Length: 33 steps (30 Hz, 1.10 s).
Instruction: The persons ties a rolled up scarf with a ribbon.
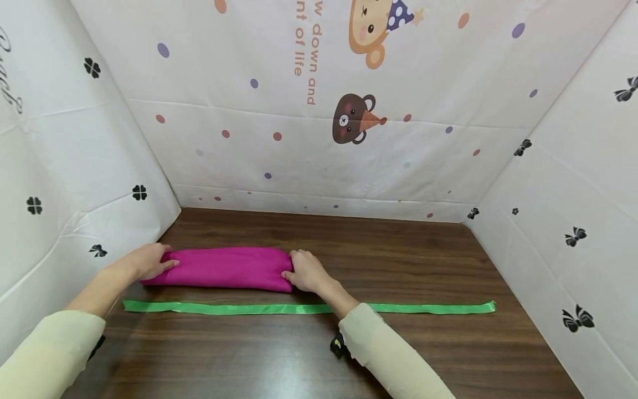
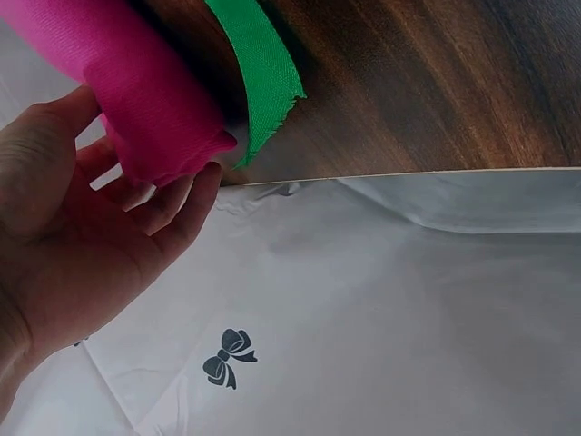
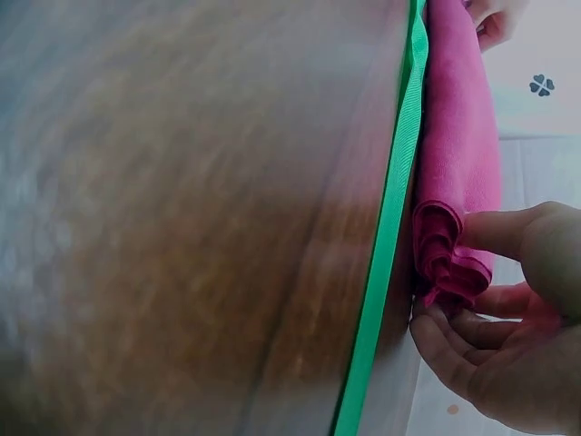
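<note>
Just beyond the ribbon (image 1: 249, 309), on its far side from the person, lies the cloth (image 1: 224, 267), a bright pink length rolled or folded into a long, flattish bundle. It runs roughly alongside the ribbon's left half, near it but apart in the head view. Seen from the right wrist, the cloth's end shows several layers curled together.

On the ribbon's far side, towards its left end, the left hand (image 1: 147, 261) grips the left end of the cloth, thumb on the near face and fingers curled about the end. Also on the far side, near the ribbon's middle, the right hand (image 1: 309, 271) holds the cloth's other end between thumb and bent fingers.

Green and narrow, the ribbon lies almost straight from left to right, reaching well past the cloth on the right; its left tip looks jagged from the left wrist. Above its right half passes the right sleeve (image 1: 389, 346), pale and cream; the matching left sleeve (image 1: 65, 343) is on the near side of its left end. Nearer the person than the ribbon, a small black object (image 1: 337, 346) shows at the right sleeve's edge; what it is, I cannot tell.

Under the ribbon is the brown wood-grain table (image 1: 399, 266). Far beyond the ribbon hangs a white back sheet (image 1: 299, 166) printed with dots and bear faces.
</note>
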Motion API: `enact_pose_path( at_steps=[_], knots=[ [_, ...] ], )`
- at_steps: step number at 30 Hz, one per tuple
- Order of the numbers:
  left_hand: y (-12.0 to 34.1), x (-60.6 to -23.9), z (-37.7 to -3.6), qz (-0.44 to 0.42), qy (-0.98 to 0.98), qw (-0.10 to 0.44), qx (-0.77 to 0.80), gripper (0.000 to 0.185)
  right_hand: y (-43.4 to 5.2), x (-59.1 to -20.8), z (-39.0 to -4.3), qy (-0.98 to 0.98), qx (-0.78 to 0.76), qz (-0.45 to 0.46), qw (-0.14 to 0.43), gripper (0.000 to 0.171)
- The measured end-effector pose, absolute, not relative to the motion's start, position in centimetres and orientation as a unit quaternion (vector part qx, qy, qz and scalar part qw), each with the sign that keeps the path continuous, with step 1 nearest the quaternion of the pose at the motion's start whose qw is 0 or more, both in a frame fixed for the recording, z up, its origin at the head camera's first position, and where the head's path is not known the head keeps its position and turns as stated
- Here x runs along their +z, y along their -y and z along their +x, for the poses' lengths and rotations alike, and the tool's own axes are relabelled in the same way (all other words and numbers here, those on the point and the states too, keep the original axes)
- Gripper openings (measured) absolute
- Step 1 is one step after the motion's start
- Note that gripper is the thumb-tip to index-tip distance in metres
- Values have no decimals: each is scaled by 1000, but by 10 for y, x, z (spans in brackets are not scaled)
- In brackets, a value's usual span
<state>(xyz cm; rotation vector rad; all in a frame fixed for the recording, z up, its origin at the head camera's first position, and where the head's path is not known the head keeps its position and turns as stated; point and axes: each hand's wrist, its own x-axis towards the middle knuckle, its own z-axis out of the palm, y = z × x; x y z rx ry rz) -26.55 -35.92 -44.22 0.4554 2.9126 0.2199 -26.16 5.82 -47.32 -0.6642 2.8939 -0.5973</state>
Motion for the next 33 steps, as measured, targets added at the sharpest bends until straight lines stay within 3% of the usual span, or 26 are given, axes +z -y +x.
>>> enact_pose_path(
  at_steps=[17,33],
  knots=[
    [360,-447,-264,148,-981,101,76,55,-55,-474,-257,-950,-210,-214,91,32],
    [360,-451,-266,153,-981,95,75,50,-49,-468,-251,-955,-149,-246,74,40]
  ],
)
